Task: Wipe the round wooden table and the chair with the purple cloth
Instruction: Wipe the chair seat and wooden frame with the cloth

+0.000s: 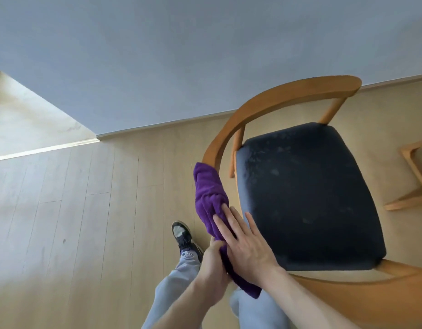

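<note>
A pale wood floor [86,210] carries the chair [300,198].

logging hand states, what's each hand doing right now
Left hand: grips the purple cloth.
Right hand: open, fingers straight, pressing the cloth on the chair rail.

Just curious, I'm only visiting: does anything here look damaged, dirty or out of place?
Only the dark blue upholstered seat of the curved wooden chair stands out: pale blotchy marks are scattered over it. The purple cloth is draped over the chair's arm, not the seat.
</note>
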The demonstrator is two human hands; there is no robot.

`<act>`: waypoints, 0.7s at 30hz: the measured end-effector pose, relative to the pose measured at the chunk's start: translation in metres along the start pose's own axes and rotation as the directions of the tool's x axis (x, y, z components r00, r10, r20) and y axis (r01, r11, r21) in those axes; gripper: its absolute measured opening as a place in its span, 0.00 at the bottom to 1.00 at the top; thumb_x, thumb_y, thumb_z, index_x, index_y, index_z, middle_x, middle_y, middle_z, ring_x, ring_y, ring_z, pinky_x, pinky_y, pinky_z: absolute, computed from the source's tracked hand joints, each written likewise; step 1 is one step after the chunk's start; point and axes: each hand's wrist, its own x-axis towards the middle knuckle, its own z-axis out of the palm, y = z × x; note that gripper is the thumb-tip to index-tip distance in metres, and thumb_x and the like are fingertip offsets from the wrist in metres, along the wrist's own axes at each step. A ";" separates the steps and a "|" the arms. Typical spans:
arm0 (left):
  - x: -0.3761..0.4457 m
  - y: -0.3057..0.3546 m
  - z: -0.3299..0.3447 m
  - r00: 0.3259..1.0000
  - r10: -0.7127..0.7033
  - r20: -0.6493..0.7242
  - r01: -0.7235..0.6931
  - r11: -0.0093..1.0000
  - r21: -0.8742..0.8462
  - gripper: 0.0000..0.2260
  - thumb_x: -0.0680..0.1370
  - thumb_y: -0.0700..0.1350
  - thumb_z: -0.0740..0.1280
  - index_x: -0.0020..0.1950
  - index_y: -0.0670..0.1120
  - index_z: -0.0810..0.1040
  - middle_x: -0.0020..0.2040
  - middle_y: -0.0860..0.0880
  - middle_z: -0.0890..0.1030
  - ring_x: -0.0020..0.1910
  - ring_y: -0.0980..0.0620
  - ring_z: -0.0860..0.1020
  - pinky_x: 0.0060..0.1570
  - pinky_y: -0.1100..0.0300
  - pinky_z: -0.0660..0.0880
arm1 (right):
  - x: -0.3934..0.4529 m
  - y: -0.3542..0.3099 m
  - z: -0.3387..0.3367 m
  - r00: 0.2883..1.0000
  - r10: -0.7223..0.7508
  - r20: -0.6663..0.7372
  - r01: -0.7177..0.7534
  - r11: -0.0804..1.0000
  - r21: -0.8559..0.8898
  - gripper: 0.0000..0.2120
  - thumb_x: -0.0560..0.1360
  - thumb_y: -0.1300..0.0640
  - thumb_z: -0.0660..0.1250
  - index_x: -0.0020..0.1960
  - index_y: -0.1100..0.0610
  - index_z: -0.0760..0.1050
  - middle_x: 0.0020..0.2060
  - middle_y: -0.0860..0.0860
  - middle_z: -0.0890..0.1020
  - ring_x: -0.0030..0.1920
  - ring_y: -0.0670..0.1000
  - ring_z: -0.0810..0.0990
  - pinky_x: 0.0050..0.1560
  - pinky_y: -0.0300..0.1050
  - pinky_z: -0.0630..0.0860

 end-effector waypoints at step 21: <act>0.007 0.113 -0.014 0.863 0.506 -0.004 -0.304 0.523 0.796 0.09 0.76 0.48 0.67 0.53 0.48 0.73 0.47 0.41 0.82 0.46 0.42 0.82 0.51 0.41 0.81 | 0.065 -0.041 -0.026 0.831 0.466 -0.302 -0.187 0.747 0.638 0.27 0.78 0.59 0.58 0.78 0.56 0.68 0.74 0.56 0.73 0.72 0.59 0.72 0.69 0.62 0.68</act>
